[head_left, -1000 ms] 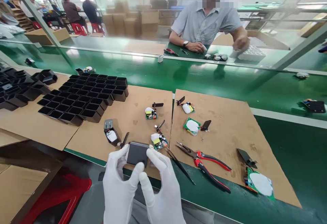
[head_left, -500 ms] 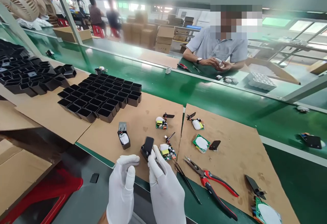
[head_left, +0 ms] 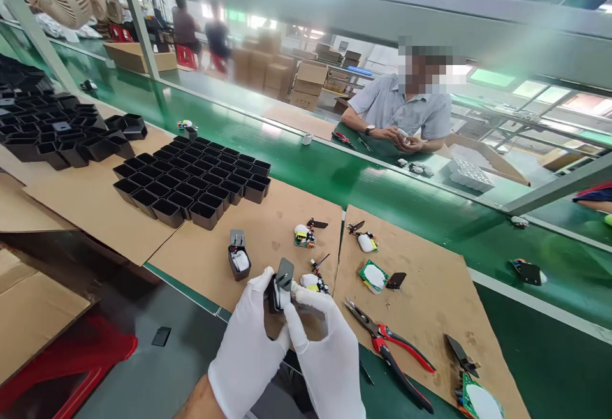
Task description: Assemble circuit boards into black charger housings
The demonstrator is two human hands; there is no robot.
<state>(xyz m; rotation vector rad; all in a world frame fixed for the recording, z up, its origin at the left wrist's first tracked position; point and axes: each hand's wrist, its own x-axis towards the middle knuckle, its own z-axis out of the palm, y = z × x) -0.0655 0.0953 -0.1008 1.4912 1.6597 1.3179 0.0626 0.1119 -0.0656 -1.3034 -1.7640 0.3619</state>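
Note:
Both my hands wear white gloves and meet at the near edge of the cardboard. My left hand (head_left: 253,342) is closed on the left side of a black charger housing (head_left: 275,296), its thumb below. From the right, my right hand (head_left: 329,349) grips the same charger, fingers at its plug cover (head_left: 285,271), which stands up with its prongs showing. Part of the housing is hidden by the gloves. Just beyond my right fingers lies a circuit board (head_left: 313,283) with white and yellow parts. A second housing (head_left: 239,264), filled and with its cover raised, stands to the left.
Several black housings (head_left: 203,212) stand in rows at the left. Red-handled pliers (head_left: 382,342) and partly hidden tweezers (head_left: 366,373) lie to the right. Several boards, one a green board (head_left: 373,277), are spread over the cardboard (head_left: 421,298). Across the green belt (head_left: 282,151) sits a co-worker (head_left: 399,113).
My left hand has moved right and closed on the charger housing. My right fingers have shifted on the charger, whose plug cover has turned so its prongs show. The camera view has tilted up slightly.

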